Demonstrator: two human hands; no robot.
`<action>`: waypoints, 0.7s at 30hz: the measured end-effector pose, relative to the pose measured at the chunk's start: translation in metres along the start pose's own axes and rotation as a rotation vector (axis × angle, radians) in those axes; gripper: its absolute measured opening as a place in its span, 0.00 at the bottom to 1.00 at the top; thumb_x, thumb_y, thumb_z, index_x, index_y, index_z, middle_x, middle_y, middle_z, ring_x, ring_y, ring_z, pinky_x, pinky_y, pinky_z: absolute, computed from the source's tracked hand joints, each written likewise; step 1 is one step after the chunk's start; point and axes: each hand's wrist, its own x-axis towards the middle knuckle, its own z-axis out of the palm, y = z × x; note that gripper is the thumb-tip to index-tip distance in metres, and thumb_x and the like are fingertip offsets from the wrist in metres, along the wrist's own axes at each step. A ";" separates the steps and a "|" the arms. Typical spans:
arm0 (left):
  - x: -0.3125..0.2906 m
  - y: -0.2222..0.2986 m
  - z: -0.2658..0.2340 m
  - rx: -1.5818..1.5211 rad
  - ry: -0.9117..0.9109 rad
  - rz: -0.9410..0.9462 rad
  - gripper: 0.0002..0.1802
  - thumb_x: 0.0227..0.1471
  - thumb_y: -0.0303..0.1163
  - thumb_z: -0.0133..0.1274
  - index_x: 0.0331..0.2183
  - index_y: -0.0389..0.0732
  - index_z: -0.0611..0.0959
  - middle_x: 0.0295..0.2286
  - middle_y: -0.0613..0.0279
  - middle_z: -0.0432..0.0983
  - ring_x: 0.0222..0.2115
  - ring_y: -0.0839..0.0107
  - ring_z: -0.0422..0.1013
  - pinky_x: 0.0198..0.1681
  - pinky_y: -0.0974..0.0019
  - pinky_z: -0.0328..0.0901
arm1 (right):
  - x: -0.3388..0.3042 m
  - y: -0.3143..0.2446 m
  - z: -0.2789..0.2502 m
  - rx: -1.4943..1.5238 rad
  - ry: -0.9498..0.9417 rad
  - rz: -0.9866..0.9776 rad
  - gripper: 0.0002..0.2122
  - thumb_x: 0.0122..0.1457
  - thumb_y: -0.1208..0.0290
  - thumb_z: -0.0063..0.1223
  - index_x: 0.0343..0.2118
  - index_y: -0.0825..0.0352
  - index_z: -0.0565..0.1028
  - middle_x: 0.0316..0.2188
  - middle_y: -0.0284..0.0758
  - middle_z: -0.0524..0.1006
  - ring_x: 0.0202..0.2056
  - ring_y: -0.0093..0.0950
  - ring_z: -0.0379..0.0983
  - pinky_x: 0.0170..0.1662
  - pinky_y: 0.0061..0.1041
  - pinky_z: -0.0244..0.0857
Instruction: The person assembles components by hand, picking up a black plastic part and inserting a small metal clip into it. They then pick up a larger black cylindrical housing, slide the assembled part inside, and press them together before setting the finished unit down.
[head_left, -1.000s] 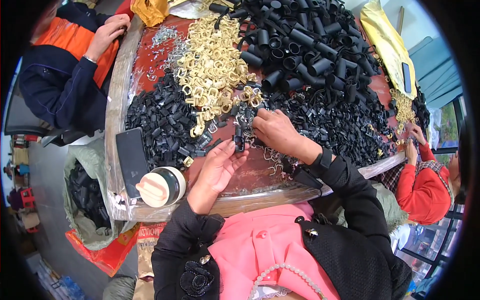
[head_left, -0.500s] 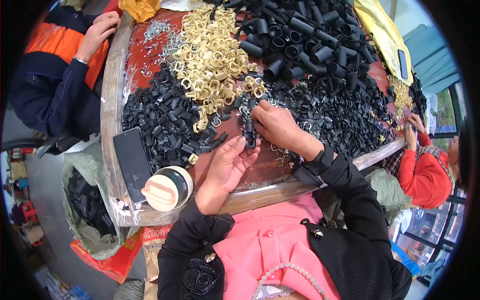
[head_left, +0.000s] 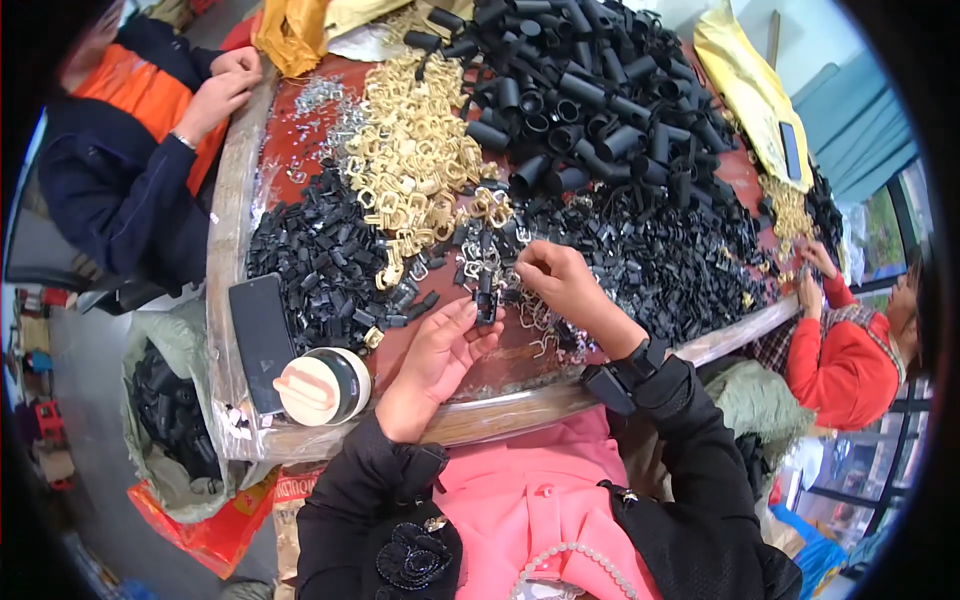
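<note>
Between the thumb and fingers of my left hand [head_left: 440,350] is a small black plastic part [head_left: 487,306], held upright over the table's near side. My right hand [head_left: 568,287] is just to its right, apart from the part, with thumb and fingertips pinched together. Whatever is in that pinch, if anything, is too small to make out. Beyond my hands lie silver wire loops [head_left: 484,260] in a loose cluster. A heap of cream-coloured plastic loops [head_left: 415,150] lies farther off, and small black plastic pieces [head_left: 320,240] are piled to the left.
Large black tubes [head_left: 600,95] are heaped at the back. A phone [head_left: 262,335] and a lidded jar [head_left: 325,385] stand near the table's wooden rim [head_left: 225,300]. One co-worker [head_left: 120,190] sits at the left, another [head_left: 840,350] at the right. An open sack [head_left: 165,340] stands on the floor.
My right hand has drawn away from the black part, slightly right and nearer to me. My left hand still holds the part. The whole view has shifted slightly.
</note>
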 end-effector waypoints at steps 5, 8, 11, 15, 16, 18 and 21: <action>-0.004 -0.002 0.010 0.100 0.035 0.122 0.14 0.49 0.29 0.46 0.39 0.34 0.70 0.35 0.58 0.71 0.37 0.70 0.68 0.41 0.67 0.64 | -0.005 0.001 -0.001 0.357 -0.137 0.216 0.06 0.50 0.72 0.46 0.22 0.70 0.69 0.15 0.27 0.67 0.19 0.14 0.59 0.21 0.17 0.54; -0.007 -0.001 0.016 0.094 0.022 0.168 0.14 0.49 0.29 0.46 0.39 0.34 0.70 0.35 0.58 0.71 0.38 0.69 0.67 0.43 0.66 0.62 | -0.006 -0.007 -0.001 0.447 -0.197 0.230 0.07 0.49 0.72 0.46 0.21 0.71 0.70 0.15 0.28 0.68 0.20 0.14 0.59 0.22 0.18 0.55; -0.006 -0.002 0.020 0.102 -0.001 0.177 0.15 0.49 0.29 0.46 0.39 0.33 0.70 0.36 0.58 0.70 0.39 0.69 0.67 0.45 0.65 0.61 | -0.005 -0.010 -0.003 0.481 -0.255 0.222 0.07 0.49 0.72 0.46 0.21 0.71 0.70 0.15 0.27 0.68 0.20 0.15 0.60 0.21 0.18 0.55; -0.006 -0.001 0.024 0.148 -0.017 0.173 0.15 0.49 0.28 0.45 0.40 0.33 0.70 0.36 0.58 0.70 0.39 0.69 0.67 0.45 0.64 0.61 | -0.001 -0.008 -0.003 0.438 -0.306 0.149 0.07 0.49 0.72 0.47 0.21 0.71 0.70 0.14 0.29 0.69 0.19 0.15 0.61 0.21 0.20 0.56; -0.006 -0.001 0.025 0.175 -0.015 0.176 0.15 0.49 0.28 0.45 0.41 0.33 0.69 0.36 0.57 0.70 0.39 0.69 0.67 0.46 0.64 0.61 | -0.001 -0.008 -0.002 0.415 -0.300 0.123 0.07 0.49 0.72 0.47 0.21 0.71 0.70 0.14 0.30 0.69 0.19 0.16 0.62 0.22 0.20 0.57; -0.005 -0.002 0.026 0.214 -0.020 0.169 0.15 0.49 0.28 0.45 0.41 0.32 0.69 0.36 0.57 0.70 0.39 0.69 0.67 0.46 0.64 0.61 | 0.000 -0.007 0.000 0.367 -0.288 0.073 0.07 0.49 0.71 0.47 0.22 0.71 0.70 0.14 0.33 0.70 0.18 0.18 0.63 0.22 0.22 0.58; -0.003 -0.006 0.024 0.225 0.016 0.209 0.15 0.49 0.27 0.45 0.41 0.32 0.69 0.36 0.56 0.70 0.39 0.69 0.67 0.46 0.63 0.61 | 0.002 -0.005 0.001 0.310 -0.275 0.056 0.07 0.48 0.71 0.47 0.22 0.71 0.70 0.15 0.35 0.71 0.18 0.21 0.65 0.23 0.24 0.59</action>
